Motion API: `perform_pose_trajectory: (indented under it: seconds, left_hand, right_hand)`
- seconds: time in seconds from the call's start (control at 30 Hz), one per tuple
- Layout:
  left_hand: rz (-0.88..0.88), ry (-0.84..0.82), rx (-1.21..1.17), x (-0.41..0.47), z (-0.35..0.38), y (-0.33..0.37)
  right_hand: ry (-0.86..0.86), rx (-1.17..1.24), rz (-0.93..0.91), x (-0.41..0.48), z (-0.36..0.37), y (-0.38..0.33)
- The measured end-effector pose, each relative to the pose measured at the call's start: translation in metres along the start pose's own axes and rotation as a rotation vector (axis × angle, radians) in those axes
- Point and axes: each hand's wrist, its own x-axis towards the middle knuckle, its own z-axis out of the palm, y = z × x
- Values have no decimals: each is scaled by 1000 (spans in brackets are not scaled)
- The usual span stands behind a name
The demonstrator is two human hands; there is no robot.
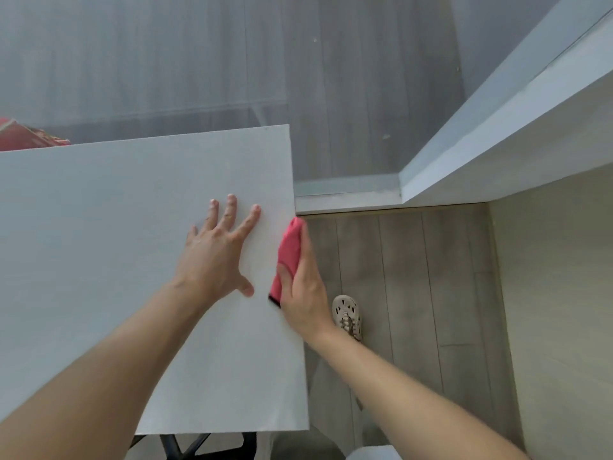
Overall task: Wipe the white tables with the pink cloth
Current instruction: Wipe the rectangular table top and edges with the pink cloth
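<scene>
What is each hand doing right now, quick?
Left hand: open, fingers spread flat on the white table.
Right hand: holding the pink cloth against the table's right edge.

A beige perforated shoe (347,315) stands on grey plank flooring (414,277), with a white ledge (497,134) at right and a red object (23,137) at far left.
</scene>
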Motion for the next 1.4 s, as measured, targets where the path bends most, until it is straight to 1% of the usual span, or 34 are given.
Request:
perform_pose_trajectory:
  seconds: [0.07, 0.13, 0.23, 0.3, 0.37, 0.43, 0.53, 0.57, 0.6, 0.63, 0.7, 0.8, 0.87, 0.9, 0.97, 1.03, 1.07, 1.13, 1.17, 1.23, 1.3, 1.4]
  left_hand:
    - [-3, -3, 0, 0, -2, 1]
    - [-2, -4, -2, 0, -4, 1]
    - [3, -3, -10, 0, -3, 1]
    - [0, 4, -3, -1, -3, 1]
    - [-2, 3, -7, -1, -2, 1]
    - [-5, 2, -14, -1, -2, 2]
    - [-3, -1, -19, -2, -3, 2]
    - [-3, 0, -20, -2, -4, 2]
    - [-2, 3, -20, -2, -4, 2]
    - [0, 8, -21, -1, -4, 1]
    - [4, 19, -23, 0, -2, 0]
    - [7, 44, -46, 1, 1, -1]
    - [0, 64, -94, 2, 3, -1]
    - [-2, 65, -108, 3, 4, -2]
    - [4, 64, -105, 5, 7, -5]
    - [20, 102, -123, -1, 12, -7]
    - [29, 147, -154, -8, 17, -8]
    - [64, 266, -202, -31, 33, -9]
    - [109, 322, -186, -47, 46, -9]
    - [199, 367, -131, -82, 81, -15]
    - [261, 331, -59, -114, 116, -23]
    - [251, 237, 47, -144, 154, -34]
  right_hand:
    - [-28, -19, -30, 10, -5, 1]
    - [9, -83, -45, 75, -9, -10]
    - [91, -164, 22, 185, -13, -29]
    - [109, -203, -1, 204, -11, -30]
    - [109, -193, -77, 164, -8, -20]
    - [93, -159, -116, 90, -7, -8]
    - [-19, -114, -116, -17, -8, 10]
    - [-35, -111, -117, -32, -9, 14]
    - [-42, -110, -117, -29, -11, 15]
    - [-39, -111, -120, -12, -13, 12]
    - [-21, -129, -121, 50, -15, 1]
    - [52, -221, -43, 158, -21, -25]
    - [74, -245, -4, 193, -25, -35]
    - [72, -263, -2, 193, -24, -34]
    - [63, -290, -30, 159, -19, -26]
    - [80, -273, -85, 89, -11, -9]
    - [89, -255, -100, 44, -7, 0]
    - [87, -234, -71, -52, -4, 15]
    - [75, -228, -43, -99, -1, 21]
    - [63, -216, 23, -172, 7, 27]
    - [80, -235, 76, -184, 11, 23]
    - [131, -297, 84, -111, 13, 9]
